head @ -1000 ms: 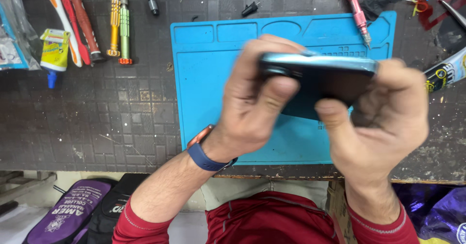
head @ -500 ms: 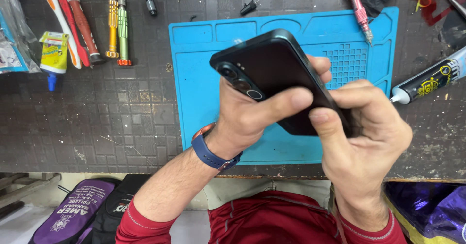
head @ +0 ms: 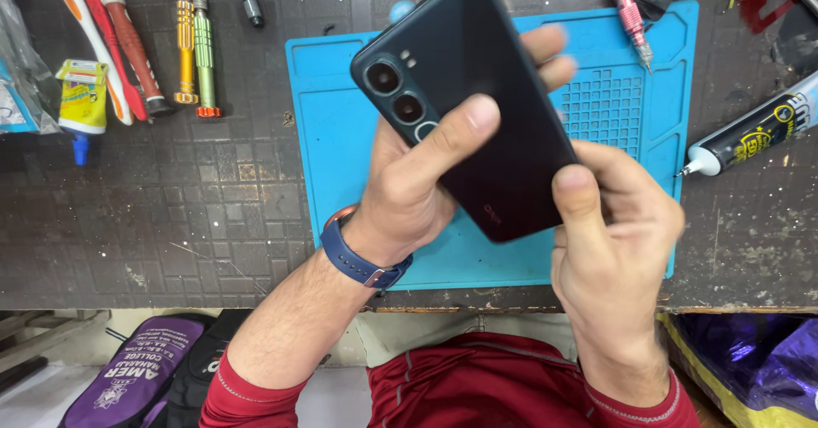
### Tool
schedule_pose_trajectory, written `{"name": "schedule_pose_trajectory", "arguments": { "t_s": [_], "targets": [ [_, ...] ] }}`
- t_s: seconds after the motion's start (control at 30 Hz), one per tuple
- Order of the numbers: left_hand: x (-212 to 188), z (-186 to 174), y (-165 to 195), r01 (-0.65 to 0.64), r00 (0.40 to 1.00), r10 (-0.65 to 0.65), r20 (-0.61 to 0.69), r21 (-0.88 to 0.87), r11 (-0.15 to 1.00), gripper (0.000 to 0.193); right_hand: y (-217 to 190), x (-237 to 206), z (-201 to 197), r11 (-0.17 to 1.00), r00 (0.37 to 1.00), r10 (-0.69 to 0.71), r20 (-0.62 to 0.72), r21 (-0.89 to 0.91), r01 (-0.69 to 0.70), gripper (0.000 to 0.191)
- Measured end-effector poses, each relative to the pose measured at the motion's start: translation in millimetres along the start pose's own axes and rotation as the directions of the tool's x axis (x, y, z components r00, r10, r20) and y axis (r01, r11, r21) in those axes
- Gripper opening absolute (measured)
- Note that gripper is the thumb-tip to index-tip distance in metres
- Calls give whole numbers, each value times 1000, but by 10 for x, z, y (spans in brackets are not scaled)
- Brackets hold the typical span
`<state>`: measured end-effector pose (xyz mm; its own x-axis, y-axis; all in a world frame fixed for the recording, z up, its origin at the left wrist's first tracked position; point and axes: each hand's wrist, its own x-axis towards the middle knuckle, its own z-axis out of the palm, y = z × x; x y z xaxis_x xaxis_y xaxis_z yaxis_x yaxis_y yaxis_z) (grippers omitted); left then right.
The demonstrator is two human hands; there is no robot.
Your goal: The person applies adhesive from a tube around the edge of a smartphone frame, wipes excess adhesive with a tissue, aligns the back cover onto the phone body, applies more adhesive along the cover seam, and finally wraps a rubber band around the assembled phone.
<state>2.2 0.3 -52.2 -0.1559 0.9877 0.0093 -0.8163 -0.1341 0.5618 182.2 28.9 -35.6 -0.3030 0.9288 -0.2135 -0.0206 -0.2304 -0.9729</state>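
Observation:
A dark blue-black smartphone [head: 490, 104] is held up in front of me, back side toward the camera, its camera lenses at the upper left. My left hand [head: 417, 185] grips it from below, thumb across the back near the lenses, fingers wrapped behind. My right hand [head: 613, 224] holds the lower right corner, thumb pressed on the back. A blue watch band circles my left wrist. Under the phone lies a blue silicone work mat [head: 341, 138] on the dark table.
Several screwdrivers [head: 194, 45] and a toothbrush [head: 89, 40] lie at the back left beside a small yellow glue tube [head: 81, 96]. A pink tool [head: 629, 15] rests on the mat's right. A black glue tube [head: 758, 130] lies at the right. Bags sit on the floor below.
The phone has turned from edge-on to showing its full back and has risen toward the camera. Both hands shifted their grip with it, the left thumb now over the back.

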Motion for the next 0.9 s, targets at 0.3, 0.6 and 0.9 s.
{"name": "schedule_pose_trajectory", "arguments": {
  "t_s": [0.3, 0.6, 0.9],
  "targets": [
    [28, -31, -93, 35, 999, -35, -1, -50, 998, 71, -399, 8, 348, 502, 951, -275, 140, -823, 266, 61],
    [29, -59, -146, -48, 990, 72, -121, 190, 981, 72, 12, -52, 290, 367, 743, -383, 549, -648, 668, 64],
    [128, 59, -13, -47, 984, 112, -142, 396, 917, 43, 279, -108, 47, 987, 971, -153, 182, 78, 141, 52]
  ]
}}
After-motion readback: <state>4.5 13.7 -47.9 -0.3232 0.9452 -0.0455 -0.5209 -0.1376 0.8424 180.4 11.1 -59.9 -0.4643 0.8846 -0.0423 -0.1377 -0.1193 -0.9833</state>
